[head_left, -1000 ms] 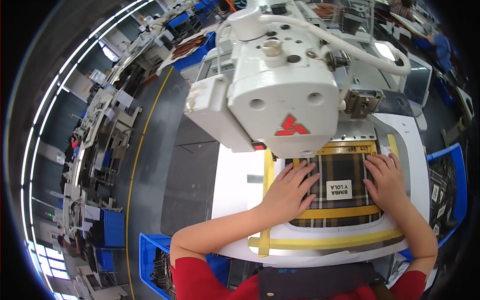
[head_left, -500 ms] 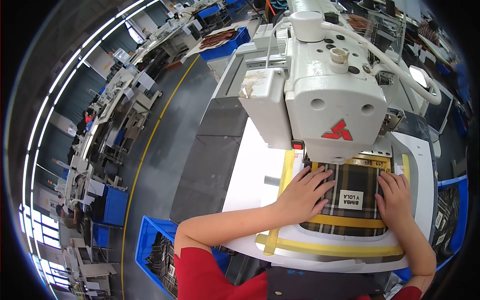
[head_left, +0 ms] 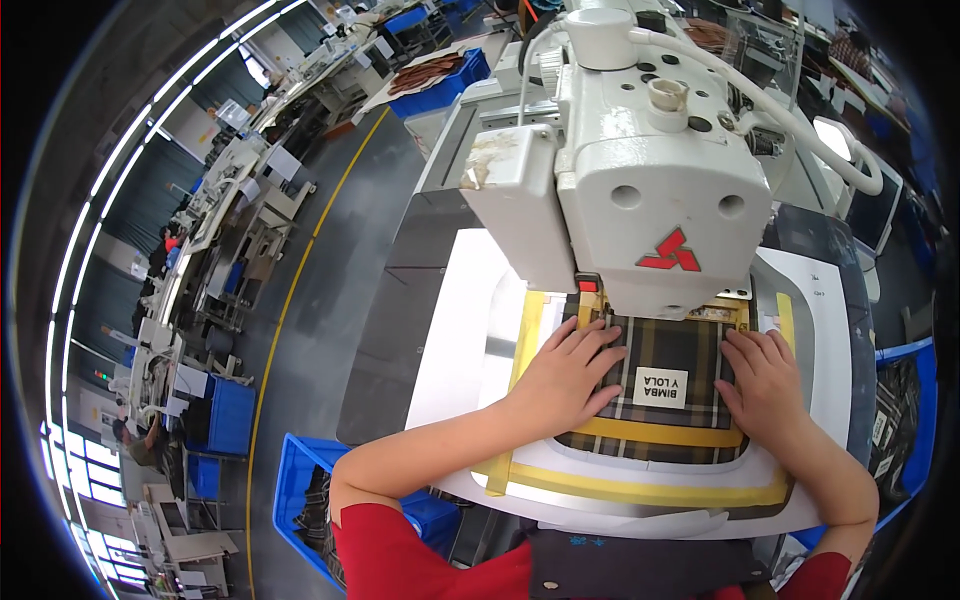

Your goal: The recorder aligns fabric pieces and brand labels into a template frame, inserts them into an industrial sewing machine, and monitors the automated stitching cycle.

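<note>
A dark plaid fabric panel (head_left: pixel 682 350) with a pale label (head_left: pixel 660 388) lies in a white template (head_left: pixel 640 510) edged with yellow tape (head_left: pixel 640 490), beneath the head of a white industrial sewing machine (head_left: pixel 660 200). My left hand (head_left: pixel 565 380) rests flat on the panel's left edge, fingers spread. Opposite it, my right hand (head_left: pixel 768 388) lies with fingers apart, its tips on the panel's right edge. Another yellow strip (head_left: pixel 650 432) crosses the near part of the panel. The machine head hides the panel's far end and the needle area.
A blue bin (head_left: pixel 300 490) with plaid pieces stands at the lower left, another blue bin (head_left: pixel 922 420) at the right. A dark tabletop (head_left: pixel 395 340) extends left of the template. Beyond lies a grey floor with a yellow line (head_left: pixel 300 260) and rows of workbenches.
The template and plaid panel have shifted left under the machine head. Both hands have moved left along with them, still lying on the panel's edges. The view has also shifted slightly.
</note>
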`<state>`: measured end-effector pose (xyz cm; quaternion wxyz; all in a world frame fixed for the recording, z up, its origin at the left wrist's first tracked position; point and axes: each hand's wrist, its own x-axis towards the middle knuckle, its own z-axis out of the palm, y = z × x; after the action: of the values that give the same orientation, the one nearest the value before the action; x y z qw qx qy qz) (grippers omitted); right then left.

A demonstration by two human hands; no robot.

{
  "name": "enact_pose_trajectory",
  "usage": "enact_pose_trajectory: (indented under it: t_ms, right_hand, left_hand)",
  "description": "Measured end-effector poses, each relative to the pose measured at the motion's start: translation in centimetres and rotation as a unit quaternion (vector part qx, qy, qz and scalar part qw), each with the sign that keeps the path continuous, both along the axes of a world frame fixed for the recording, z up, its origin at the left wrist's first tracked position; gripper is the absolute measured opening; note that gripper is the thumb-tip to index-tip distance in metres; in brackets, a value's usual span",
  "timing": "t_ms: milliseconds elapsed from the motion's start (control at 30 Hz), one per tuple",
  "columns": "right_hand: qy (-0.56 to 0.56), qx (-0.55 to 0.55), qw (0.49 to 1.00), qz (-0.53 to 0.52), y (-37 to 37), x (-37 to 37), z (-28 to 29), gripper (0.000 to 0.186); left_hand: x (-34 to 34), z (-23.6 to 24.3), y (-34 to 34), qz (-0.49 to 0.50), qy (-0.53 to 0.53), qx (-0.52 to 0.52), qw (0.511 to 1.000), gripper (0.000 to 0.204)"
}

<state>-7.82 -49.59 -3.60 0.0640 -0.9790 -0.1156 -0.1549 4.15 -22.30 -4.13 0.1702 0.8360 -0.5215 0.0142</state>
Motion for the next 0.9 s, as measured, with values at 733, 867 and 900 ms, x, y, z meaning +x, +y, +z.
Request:
enact_pose_trajectory:
  t_ms: [733, 867, 900]
  right_hand:
    - [-0.012, -0.016, 0.997, 0.08, 1.3, 2.6, -1.5, 0.046]
    - [-0.003, -0.002, 0.995, 0.098, 1.7, 3.1, -2.0, 0.045]
    - [-0.001, -0.001, 0.995, 0.099, 1.7, 3.2, -2.0, 0.045]
  left_hand:
    - [-0.3, 0.2, -4.9, -0.044, -0.001, 0.009, 0.999, 0.052]
    - [-0.2, 0.0, -5.0, -0.043, 0.002, 0.012, 0.999, 0.051]
    - [-0.1, 0.0, -5.0, -0.042, 0.004, 0.013, 0.999, 0.051]
